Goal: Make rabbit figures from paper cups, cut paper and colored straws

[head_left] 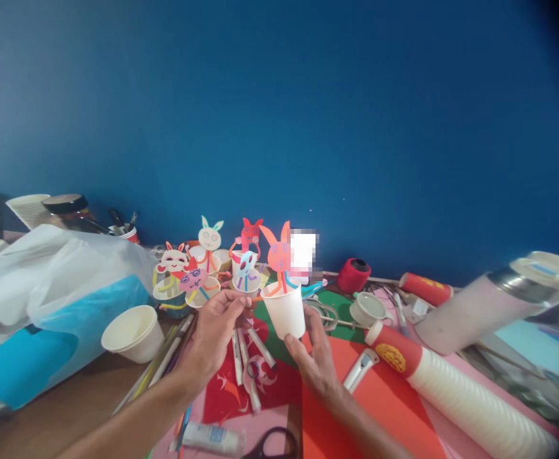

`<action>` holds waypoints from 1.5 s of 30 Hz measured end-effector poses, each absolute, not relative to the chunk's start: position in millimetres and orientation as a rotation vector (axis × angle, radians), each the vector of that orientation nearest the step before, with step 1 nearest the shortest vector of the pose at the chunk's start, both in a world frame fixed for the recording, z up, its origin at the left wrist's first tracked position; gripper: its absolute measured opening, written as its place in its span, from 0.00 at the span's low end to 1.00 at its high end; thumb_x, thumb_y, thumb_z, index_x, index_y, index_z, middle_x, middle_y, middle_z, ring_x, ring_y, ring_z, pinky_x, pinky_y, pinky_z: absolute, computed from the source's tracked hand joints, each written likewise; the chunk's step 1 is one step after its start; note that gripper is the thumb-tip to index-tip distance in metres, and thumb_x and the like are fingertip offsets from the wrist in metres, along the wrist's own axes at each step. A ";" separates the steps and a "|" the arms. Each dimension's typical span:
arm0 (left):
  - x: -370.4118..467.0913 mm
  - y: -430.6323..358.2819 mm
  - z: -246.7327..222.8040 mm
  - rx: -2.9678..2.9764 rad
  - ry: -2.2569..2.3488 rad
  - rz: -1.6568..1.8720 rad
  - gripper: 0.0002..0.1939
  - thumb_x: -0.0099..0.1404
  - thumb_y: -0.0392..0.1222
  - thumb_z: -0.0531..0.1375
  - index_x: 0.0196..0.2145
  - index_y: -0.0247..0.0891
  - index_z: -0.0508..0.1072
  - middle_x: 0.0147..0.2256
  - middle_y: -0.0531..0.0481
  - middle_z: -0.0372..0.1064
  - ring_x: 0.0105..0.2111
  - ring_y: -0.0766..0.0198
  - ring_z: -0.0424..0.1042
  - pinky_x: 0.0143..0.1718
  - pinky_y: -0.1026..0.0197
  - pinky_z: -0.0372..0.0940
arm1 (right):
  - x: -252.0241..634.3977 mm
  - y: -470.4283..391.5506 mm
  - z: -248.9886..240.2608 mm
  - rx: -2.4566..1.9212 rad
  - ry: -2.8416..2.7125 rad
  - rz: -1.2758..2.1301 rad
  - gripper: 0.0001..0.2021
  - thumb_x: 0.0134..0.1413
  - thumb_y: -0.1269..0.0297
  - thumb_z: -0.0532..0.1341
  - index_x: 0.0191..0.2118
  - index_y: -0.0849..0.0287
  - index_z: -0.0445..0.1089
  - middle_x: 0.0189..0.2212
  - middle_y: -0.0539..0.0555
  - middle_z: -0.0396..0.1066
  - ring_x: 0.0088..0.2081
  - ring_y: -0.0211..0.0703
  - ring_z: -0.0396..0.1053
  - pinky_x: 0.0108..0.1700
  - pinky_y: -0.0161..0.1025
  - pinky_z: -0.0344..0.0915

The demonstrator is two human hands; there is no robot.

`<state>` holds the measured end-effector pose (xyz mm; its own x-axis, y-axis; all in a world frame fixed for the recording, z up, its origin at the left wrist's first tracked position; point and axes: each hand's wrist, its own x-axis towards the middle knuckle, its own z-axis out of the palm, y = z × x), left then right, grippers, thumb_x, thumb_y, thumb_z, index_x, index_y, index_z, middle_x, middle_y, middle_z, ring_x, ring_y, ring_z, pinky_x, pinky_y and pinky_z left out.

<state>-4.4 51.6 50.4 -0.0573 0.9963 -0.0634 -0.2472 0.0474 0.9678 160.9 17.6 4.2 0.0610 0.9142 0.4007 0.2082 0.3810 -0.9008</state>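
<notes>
My right hand [313,358] is wrapped round a white paper cup [285,313], thumb in front and fingers behind. Out of the cup rises an orange paper rabbit head [278,255] with long ears, on a stem, with thin arms spread to both sides. At the left of the cup, my left hand [222,322] pinches the end of the figure's orange arm [256,299]. Behind stand several similar cup figures, among them a white rabbit [210,238], a red one [251,232], a pale blue one [246,263] and a pink one [194,279].
Below lie several markers [238,357], a glue tube [213,438], black-handled scissors [274,441] and a box cutter [361,371] on coloured paper [375,408]. A stack of cups [480,395] and a thermos [480,309] lie right. Two bowls or cups [136,335] and plastic wrapping [83,280] are left.
</notes>
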 end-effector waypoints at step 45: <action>-4.1 47.1 45.9 1.246 1.178 1.400 0.06 0.57 0.40 0.55 0.31 0.37 0.70 0.25 0.55 0.68 0.23 0.69 0.66 0.25 0.66 0.63 | 158.9 15.7 4.3 -1.155 -1.448 0.743 0.21 0.49 0.67 0.56 0.51 0.58 0.55 0.44 0.56 0.63 0.43 0.47 0.63 0.43 0.41 0.62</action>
<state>-4.1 47.1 45.9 -0.0925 0.9854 0.1432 -0.0276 -0.1463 0.9888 158.9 15.7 4.3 0.0611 0.9323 0.3566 0.2540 0.3310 -0.9088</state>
